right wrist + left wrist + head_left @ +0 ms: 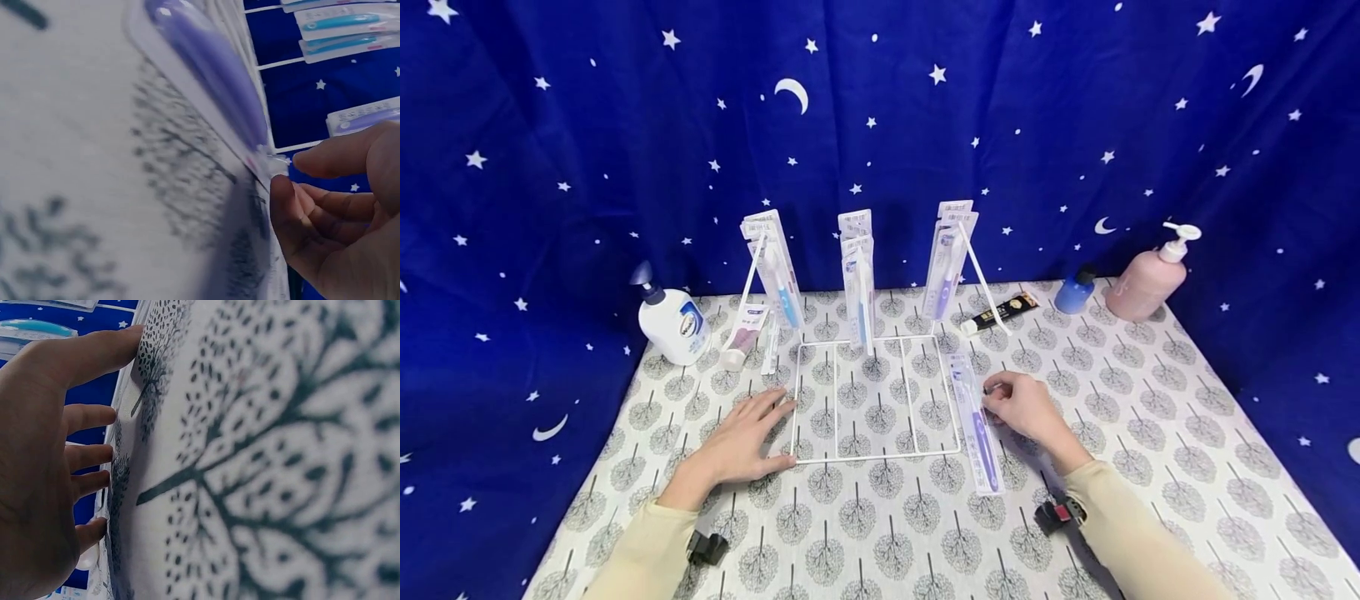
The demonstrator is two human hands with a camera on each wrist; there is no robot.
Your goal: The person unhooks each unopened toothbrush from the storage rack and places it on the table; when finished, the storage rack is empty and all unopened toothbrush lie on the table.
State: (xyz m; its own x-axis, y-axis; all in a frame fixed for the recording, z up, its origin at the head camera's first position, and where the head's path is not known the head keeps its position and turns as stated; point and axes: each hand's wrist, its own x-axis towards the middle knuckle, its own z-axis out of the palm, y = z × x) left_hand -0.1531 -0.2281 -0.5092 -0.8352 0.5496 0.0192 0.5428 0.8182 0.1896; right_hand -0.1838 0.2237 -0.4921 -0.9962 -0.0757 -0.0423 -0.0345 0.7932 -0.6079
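Note:
My left hand [745, 442] lies spread at the left side of a white wire rack [880, 457], its thumb at the front corner and its fingertips beside the left bar. In the left wrist view the left hand [37, 456] holds nothing. To the right of the rack, a packaged purple toothbrush [977, 433] lies lengthwise on the tablecloth. My right hand [1026, 408] pinches its clear pack at the right edge; in the right wrist view, thumb and forefinger meet the plastic of the toothbrush pack [212, 69].
Packaged toothbrushes hang in left [778, 267], middle [859, 283] and right [947, 262] rows. A white pump bottle [676, 325], a toothpaste tube [745, 333] and a small pack [771, 346] are left. A black tube [1003, 312], blue bottle [1073, 293] and pink pump bottle [1146, 283] stand or lie right.

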